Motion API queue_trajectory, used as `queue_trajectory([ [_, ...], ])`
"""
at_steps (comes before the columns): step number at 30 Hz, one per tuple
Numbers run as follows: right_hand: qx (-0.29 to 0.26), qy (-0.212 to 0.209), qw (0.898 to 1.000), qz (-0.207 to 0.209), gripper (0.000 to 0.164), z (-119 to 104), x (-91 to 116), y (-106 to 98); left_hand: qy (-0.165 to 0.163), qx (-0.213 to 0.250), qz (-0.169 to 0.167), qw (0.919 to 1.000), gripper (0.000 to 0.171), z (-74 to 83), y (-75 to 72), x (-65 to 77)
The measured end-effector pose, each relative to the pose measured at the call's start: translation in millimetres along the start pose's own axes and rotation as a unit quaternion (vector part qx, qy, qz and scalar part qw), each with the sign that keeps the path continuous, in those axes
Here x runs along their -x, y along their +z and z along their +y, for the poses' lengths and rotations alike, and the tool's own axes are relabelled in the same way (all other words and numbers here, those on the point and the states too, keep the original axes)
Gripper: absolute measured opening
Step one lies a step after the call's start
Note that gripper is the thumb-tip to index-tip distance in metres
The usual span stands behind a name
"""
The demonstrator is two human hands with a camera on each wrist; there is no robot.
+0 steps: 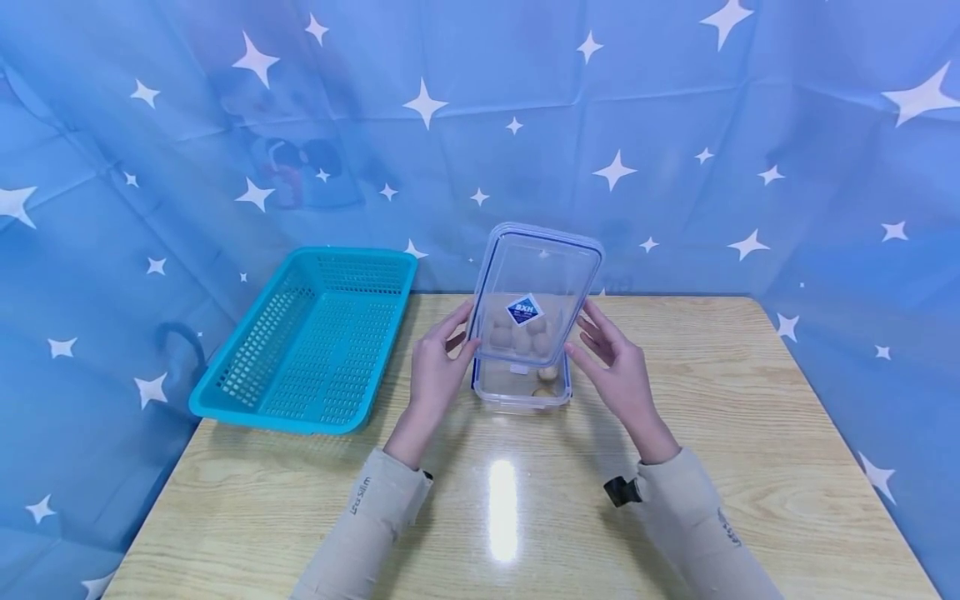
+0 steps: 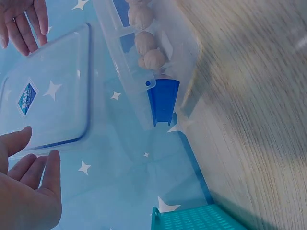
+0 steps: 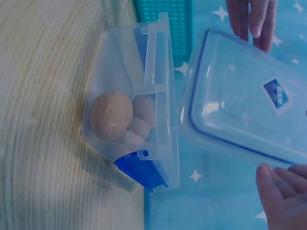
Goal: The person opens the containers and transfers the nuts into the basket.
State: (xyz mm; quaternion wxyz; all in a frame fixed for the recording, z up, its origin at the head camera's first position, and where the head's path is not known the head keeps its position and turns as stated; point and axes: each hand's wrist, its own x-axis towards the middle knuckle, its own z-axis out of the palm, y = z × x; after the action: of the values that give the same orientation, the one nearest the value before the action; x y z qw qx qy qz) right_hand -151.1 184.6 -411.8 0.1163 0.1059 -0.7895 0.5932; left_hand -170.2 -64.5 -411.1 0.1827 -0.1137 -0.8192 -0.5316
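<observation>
A clear plastic lid (image 1: 543, 271) with a blue sealing line and a blue-and-white sticker is tilted up above a clear container (image 1: 517, 398). On its left edge, my left hand (image 1: 437, 367) grips it between thumb and fingers. The opposite edge is held by my right hand (image 1: 621, 371) in the same way. Through the container's wall, several round brown walnuts (image 3: 111, 116) show in the right wrist view. A blue side latch (image 2: 164, 100) hangs outward on the container in the left wrist view. The lid overlaps the container's far part in the head view.
To the left, a turquoise plastic basket (image 1: 322, 333) with perforated walls stands at the table's back left. The wooden table (image 1: 750, 433) meets a blue star-patterned cloth (image 1: 675, 125) behind it and at both sides.
</observation>
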Motion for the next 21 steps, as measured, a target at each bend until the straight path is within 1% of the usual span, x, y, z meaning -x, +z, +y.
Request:
queue_trajectory([
  [5,-0.061,0.016,0.998,-0.013,0.059,-3.3,1.2,-2.0,0.004,0.040,0.000,0.9992,0.049,-1.5,-0.1,1.8],
  [8,-0.081,0.020,0.996,-0.021,0.057,-5.0,2.0,-3.1,0.003,0.075,-0.003,0.9971,0.048,-2.7,0.2,2.5],
  [11,-0.095,0.024,0.995,-0.027,0.055,-5.6,2.7,-3.7,-0.003,0.094,-0.006,0.9955,0.050,-2.8,0.1,2.8],
  [16,-0.127,0.024,0.991,-0.036,0.053,-6.0,3.4,-3.8,-0.027,0.102,-0.016,0.9943,0.053,1.1,-1.3,3.8],
  [21,-0.173,0.024,0.984,-0.041,0.053,-5.5,3.4,-3.7,-0.051,0.104,-0.031,0.9928,0.049,4.2,-2.3,3.8],
])
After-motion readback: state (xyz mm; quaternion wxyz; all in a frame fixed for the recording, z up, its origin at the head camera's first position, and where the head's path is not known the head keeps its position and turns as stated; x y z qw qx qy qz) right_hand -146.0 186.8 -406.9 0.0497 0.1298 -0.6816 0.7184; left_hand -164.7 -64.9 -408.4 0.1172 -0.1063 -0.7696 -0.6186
